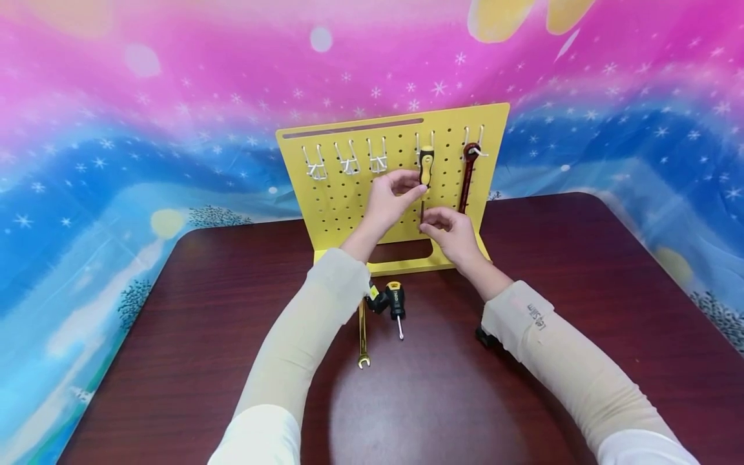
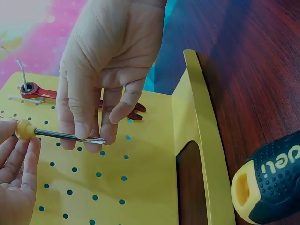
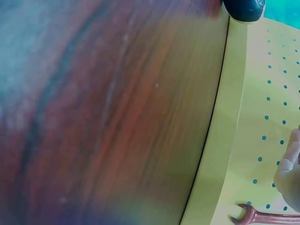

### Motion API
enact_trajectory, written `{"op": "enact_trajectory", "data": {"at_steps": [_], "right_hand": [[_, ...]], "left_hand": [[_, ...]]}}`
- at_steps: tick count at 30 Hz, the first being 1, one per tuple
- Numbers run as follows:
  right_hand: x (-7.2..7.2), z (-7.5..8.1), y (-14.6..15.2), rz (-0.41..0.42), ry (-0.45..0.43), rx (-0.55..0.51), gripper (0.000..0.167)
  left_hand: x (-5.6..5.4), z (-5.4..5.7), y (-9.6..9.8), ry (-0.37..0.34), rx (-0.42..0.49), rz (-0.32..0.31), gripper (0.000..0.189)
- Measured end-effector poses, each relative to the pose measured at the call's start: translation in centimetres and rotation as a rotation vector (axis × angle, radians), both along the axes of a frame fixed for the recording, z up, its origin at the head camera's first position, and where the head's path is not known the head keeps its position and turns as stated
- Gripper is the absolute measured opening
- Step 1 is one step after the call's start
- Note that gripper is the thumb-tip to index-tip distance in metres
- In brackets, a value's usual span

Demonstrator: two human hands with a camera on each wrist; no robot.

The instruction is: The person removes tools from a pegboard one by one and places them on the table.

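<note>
In the head view, a screwdriver with a yellow-and-black handle [image 1: 427, 166] hangs upright against the yellow pegboard [image 1: 349, 206], at a white hook. My left hand [image 1: 391, 200] pinches it at the lower end of its handle. Lower down, my right hand [image 1: 452, 234] holds the metal shaft near its tip between thumb and fingers. The left wrist view shows the steel shaft [image 2: 61, 135] reaching from the left hand [image 2: 18, 187] to the fingertips of the right hand [image 2: 105, 61]. Right of it, a red wrench [image 1: 467, 177] hangs from another hook.
Several white hooks [image 1: 347, 161] line the board's upper left. On the table before the board lie a gold wrench [image 1: 363, 336] and a black-and-yellow screwdriver [image 1: 395, 300], with another black tool [image 1: 378, 301] partly behind the left sleeve. A dark object [image 1: 484, 337] shows beneath the right sleeve.
</note>
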State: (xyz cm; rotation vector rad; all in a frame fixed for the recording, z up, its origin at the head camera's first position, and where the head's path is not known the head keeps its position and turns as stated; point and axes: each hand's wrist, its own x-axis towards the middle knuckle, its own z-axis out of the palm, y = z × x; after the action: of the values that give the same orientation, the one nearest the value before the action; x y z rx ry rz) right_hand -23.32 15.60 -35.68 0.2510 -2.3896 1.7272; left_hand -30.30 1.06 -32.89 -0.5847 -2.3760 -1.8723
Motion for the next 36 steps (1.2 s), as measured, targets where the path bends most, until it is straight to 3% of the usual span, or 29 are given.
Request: {"op": "enact_trajectory", "data": {"at_steps": [8,17,36], "right_hand": [[0.4,-0.1,0.2,0.023,0.025,-0.026,0.025],[-1.2,-2.8,1.0,0.030,0.057,-0.044,0.025],[-0.4,-2.3,1.0,0.047,0.084,-0.032,0.022]], "left_hand": [[0.5,0.1,0.0,0.003,-0.009,0.011,0.032],[1.2,0.4,-0.1,0.009,-0.022,0.003,0.033],[2.2,0.9,-0.4,0.046,-0.021,0.001,0.031]]}}
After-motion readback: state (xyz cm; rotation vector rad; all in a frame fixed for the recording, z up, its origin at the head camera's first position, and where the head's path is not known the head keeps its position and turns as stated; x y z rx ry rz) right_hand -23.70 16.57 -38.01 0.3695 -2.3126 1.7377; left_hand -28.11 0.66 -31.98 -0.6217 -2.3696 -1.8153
